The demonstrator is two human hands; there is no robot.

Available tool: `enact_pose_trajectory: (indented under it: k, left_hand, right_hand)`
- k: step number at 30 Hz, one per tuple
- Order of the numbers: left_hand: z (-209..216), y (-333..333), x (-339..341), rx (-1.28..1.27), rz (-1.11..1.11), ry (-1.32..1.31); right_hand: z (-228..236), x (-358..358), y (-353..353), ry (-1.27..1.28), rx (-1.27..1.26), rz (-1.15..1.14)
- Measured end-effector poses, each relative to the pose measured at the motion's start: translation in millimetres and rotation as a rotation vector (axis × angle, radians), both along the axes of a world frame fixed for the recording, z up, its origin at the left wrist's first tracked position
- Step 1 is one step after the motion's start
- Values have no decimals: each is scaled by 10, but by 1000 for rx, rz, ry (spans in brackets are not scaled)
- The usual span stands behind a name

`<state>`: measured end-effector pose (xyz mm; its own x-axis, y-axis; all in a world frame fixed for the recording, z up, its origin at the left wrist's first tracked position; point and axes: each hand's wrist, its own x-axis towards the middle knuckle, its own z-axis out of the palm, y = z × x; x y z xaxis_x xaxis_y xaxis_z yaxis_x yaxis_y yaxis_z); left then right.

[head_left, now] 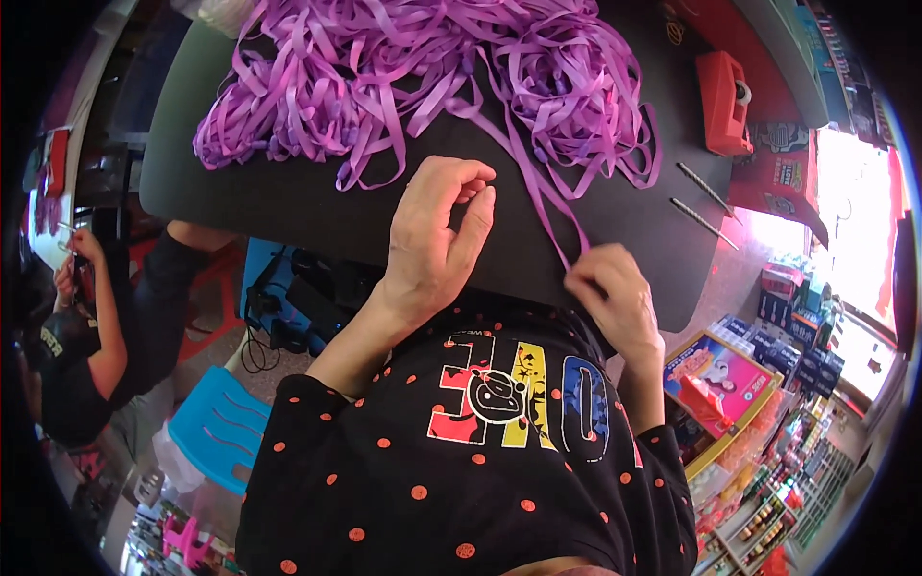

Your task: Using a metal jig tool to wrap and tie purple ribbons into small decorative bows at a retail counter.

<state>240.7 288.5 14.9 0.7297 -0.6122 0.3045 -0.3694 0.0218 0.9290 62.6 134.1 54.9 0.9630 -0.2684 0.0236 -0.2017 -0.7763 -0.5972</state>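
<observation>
A big heap of purple lanyards (336,77) covers the far part of the dark table, with small darker purple clips among the straps. One lanyard strap (526,168) trails from the heap toward me as a narrow loop. Its near end runs into my right hand (615,296), whose fingers are closed on it at the table's near edge. My left hand (437,235) hovers over the table in front of the heap, fingers curved and a small gap between thumb and forefinger. Nothing shows in it.
The black table (653,230) has rounded corners. At its right stand a red tape dispenser (722,104) and two thin metal rods (704,223). A blue plastic stool (219,427) is at lower left, near a seated person (91,355). Shelves of boxed goods (797,326) stand right.
</observation>
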Motion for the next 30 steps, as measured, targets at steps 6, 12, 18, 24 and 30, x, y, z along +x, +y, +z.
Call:
enact_pose_trajectory:
  k: [6,12,18,24,30]
  left_hand:
    - [47,-64,7,51,-14,-19]
    - [4,-89,-28,164,-10,-123]
    - [32,-103,-45,182,23,-183]
    - [5,-126,-61,125,44,-69]
    - [-45,-86,-79,80,30,-29]
  right_hand:
    - [265,-1179,-214,54,648,-349]
    - [356,-1221,-330,64,387,-624]
    - [579,-1072,-579,-188,402,-683]
    - [912,-895,-818,-382,604,-363]
    - [343,-401,-339,-28,-90,51]
